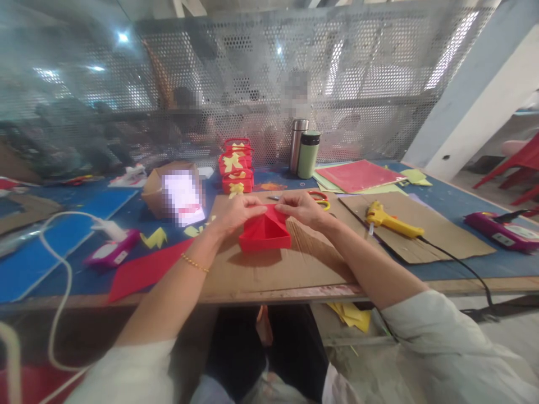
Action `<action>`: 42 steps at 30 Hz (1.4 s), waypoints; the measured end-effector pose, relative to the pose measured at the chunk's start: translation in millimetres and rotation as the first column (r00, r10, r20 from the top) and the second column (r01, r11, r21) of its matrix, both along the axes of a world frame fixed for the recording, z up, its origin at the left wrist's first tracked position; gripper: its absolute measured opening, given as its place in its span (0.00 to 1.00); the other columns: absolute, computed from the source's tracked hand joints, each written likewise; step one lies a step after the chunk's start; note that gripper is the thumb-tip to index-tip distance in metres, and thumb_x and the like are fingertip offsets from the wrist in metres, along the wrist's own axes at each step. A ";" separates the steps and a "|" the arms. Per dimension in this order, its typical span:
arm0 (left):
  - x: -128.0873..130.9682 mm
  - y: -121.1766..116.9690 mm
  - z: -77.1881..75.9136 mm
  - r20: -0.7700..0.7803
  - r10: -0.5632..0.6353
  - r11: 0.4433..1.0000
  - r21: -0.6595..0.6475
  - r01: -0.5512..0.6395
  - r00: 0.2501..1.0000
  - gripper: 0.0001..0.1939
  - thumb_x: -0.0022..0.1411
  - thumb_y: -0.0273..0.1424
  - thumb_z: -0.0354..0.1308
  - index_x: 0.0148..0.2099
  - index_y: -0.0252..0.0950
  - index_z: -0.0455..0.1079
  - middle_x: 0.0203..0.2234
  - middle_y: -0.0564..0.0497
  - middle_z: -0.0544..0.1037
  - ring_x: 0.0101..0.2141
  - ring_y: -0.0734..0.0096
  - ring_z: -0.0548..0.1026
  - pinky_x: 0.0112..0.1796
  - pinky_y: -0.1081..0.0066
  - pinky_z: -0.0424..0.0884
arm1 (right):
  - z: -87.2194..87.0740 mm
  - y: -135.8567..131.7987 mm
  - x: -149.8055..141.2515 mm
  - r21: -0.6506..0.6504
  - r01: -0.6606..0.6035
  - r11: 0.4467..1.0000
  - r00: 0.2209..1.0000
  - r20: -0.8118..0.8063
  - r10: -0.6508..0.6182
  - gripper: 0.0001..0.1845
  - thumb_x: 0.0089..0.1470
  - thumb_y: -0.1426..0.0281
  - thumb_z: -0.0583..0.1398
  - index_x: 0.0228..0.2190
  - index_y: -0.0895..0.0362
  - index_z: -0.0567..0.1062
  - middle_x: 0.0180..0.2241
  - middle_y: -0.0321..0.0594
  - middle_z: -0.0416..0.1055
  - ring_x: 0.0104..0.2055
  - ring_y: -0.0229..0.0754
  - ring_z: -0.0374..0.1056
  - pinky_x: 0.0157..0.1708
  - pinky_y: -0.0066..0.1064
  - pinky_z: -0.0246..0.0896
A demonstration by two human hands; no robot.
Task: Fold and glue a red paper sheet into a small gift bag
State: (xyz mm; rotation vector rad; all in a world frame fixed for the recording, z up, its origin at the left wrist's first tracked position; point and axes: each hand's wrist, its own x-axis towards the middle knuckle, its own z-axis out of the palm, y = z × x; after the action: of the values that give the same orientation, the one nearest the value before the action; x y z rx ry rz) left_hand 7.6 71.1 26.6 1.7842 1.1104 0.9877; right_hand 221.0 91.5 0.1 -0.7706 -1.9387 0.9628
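Observation:
A partly folded red paper box [266,240] is held just over the cardboard sheet [278,278] in front of me. My left hand [239,212] pinches its far left edge between thumb and fingers. On the far right edge my right hand [302,209] grips the paper the same way. The near wall stands up and the inside shows folded, slanting flaps. Just beyond my right hand lie scissors [320,197] with red and yellow handles, partly hidden. Finished red paper baskets [236,165] with yellow bows stand in a row behind my left hand.
A yellow glue gun [393,220] lies on cardboard at right, its cord trailing off the front edge. Purple power strips [113,249] sit at both sides. A lit phone [183,196] leans on a cardboard box. Two flasks [308,154] and red paper [362,175] stand or lie farther back.

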 end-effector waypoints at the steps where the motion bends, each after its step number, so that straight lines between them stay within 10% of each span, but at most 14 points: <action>1: 0.5 -0.6 0.8 -0.023 0.005 1.000 -0.001 -0.005 1.000 0.07 0.53 0.33 0.66 0.29 0.33 0.75 0.24 0.52 0.75 0.26 0.75 0.70 0.31 0.70 0.66 | 0.0 0.6 0.3 0.020 0.007 1.000 1.000 0.014 -0.007 0.23 0.55 0.52 0.62 0.20 0.55 0.66 0.20 0.32 0.61 0.25 0.36 0.57 0.26 0.30 0.52; 21: 4.9 6.2 -10.3 -0.295 -0.039 0.983 0.159 0.089 0.955 0.12 0.53 0.34 0.66 0.24 0.35 0.69 0.19 0.56 0.67 0.25 0.74 0.62 0.28 0.70 0.56 | 2.3 -6.5 -4.8 0.024 -0.087 0.996 0.979 0.186 0.081 0.22 0.57 0.53 0.59 0.23 0.58 0.72 0.23 0.33 0.62 0.26 0.34 0.55 0.26 0.29 0.48; 33: 6.4 0.8 -9.0 0.084 -0.076 0.995 -0.050 0.081 0.994 0.19 0.52 0.45 0.69 0.30 0.35 0.70 0.25 0.52 0.73 0.27 0.73 0.70 0.29 0.72 0.65 | 6.9 -2.3 -2.3 0.288 0.141 0.947 0.968 0.163 -0.193 0.16 0.58 0.60 0.57 0.22 0.56 0.66 0.23 0.34 0.63 0.27 0.36 0.57 0.29 0.31 0.48; 42: 5.0 -6.8 -1.3 0.017 0.047 0.999 0.010 -0.047 0.999 0.21 0.56 0.48 0.66 0.27 0.34 0.73 0.21 0.51 0.73 0.24 0.73 0.68 0.26 0.72 0.61 | 7.4 -2.1 -0.9 0.291 0.140 0.946 0.968 0.160 -0.193 0.16 0.58 0.62 0.57 0.22 0.55 0.66 0.23 0.34 0.64 0.27 0.36 0.57 0.29 0.31 0.49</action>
State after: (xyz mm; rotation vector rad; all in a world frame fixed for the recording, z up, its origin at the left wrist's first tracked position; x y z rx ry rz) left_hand 12.6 64.3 25.3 1.7617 1.1435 1.0364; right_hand 220.1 89.3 7.5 -0.8684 -2.0739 0.5158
